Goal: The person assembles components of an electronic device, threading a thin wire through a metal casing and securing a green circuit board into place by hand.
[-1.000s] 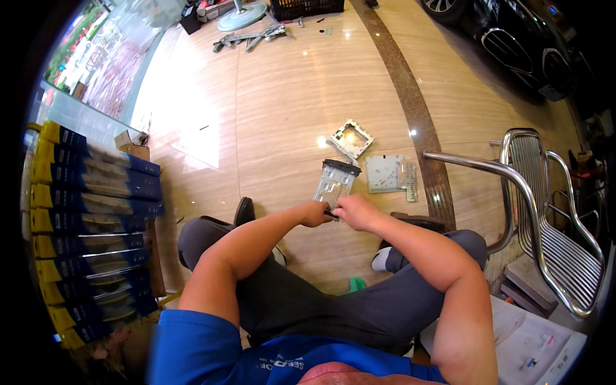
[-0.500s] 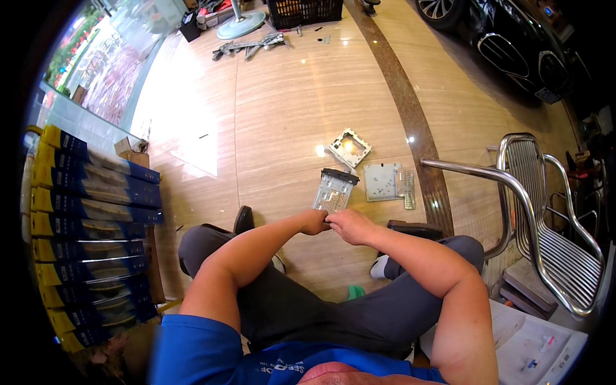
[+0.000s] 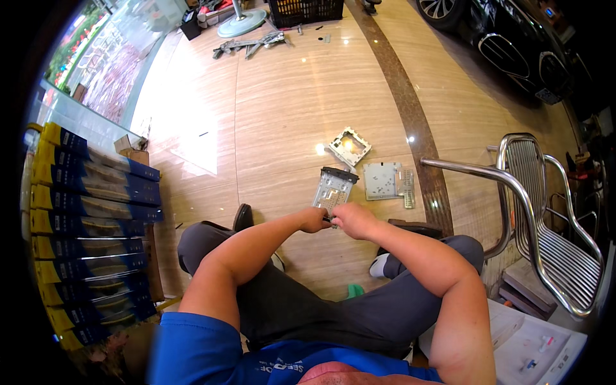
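the metal unit point(image 3: 332, 192) lay just beyond the fingertips, its black front edge point(image 3: 340, 174) turned away from the person and its near end reaching back to the hands. the left hand point(image 3: 314, 219) was at the left of that near end, its fingers curled in; the right hand point(image 3: 353, 220) came in from the other side, its fingers bent too and pointing at the left hand's. the two sets of fingertips nearly met, with a small dark piece point(image 3: 328, 219) showing between them. the fingers hid the contact, so i could not tell which hand was pinching that piece, or whether either one gripped the unit. nor could i tell whether the unit's near end was raised off the floor point(image 3: 289, 115).

past the black edge, just beside it, was a pale open frame point(image 3: 341, 156). to the unit's right, a little apart, a flat grey plate point(image 3: 383, 181) lay on the floor, with a perforated strip point(image 3: 408, 190) along its right side. farther right stood a metal chair point(image 3: 568, 256).
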Tool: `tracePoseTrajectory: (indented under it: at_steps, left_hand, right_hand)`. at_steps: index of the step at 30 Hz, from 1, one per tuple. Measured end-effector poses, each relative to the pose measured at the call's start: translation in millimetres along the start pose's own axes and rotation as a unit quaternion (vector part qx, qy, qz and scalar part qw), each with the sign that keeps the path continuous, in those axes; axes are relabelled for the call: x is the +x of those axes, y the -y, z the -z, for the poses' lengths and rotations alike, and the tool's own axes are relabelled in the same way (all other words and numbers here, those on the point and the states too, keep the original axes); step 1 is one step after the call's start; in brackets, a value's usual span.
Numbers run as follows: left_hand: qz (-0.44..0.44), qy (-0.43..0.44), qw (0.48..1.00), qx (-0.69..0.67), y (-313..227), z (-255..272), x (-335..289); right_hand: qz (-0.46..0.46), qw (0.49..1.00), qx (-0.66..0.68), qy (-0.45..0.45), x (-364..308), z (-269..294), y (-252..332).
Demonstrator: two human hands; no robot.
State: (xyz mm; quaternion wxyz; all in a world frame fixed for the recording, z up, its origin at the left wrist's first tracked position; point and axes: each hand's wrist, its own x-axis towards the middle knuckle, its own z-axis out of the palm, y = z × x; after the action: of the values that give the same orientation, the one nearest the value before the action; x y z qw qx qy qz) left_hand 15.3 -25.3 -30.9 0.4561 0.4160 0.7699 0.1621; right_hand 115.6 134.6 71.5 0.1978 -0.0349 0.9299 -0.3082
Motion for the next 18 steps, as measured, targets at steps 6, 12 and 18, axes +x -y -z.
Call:
tracePoseTrajectory:
  at_steps: [6,12,18]
  left_hand:
    - [0.009,-0.003,0.999,0.040,-4,2,2]
    - [0.007,-0.002,0.999,0.043,5,-1,4]
    - [0.013,0.025,0.997,0.072,3,-2,5]
  right_hand:
    - [0.060,0.998,-0.017,0.005,1,-21,-13]
    - [0.091,0.996,-0.001,0.004,0,-14,-6]
    - [0.105,0.993,0.039,-0.026,3,-22,-12]
